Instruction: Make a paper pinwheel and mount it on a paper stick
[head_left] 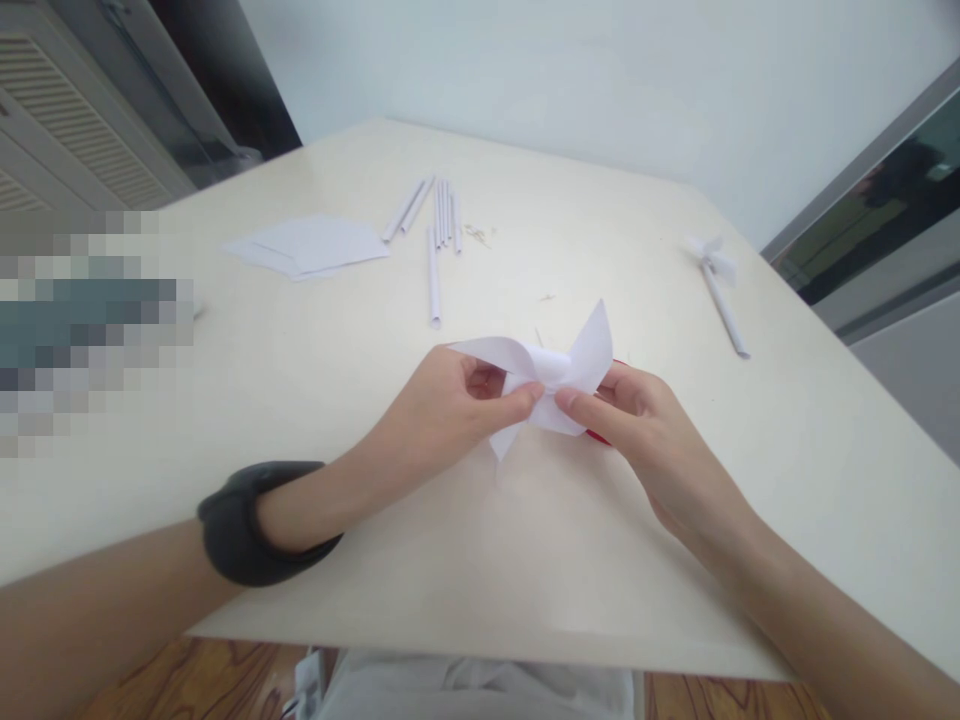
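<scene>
Bare tabletop in front, near edge just under the forearms, far corner well beyond. No readable writing or labels anywhere. Folded white paper pinwheel held above the table centre, pinched at its middle between both hands. Left hand closed on it, thumb and forefinger meeting the folds; right hand likewise gripping from the other side. Paper sheets, rolled paper sticks and a finished pinwheel lying well apart beyond.

Red thing mostly hidden under right hand; left edge pixelated.
</scene>
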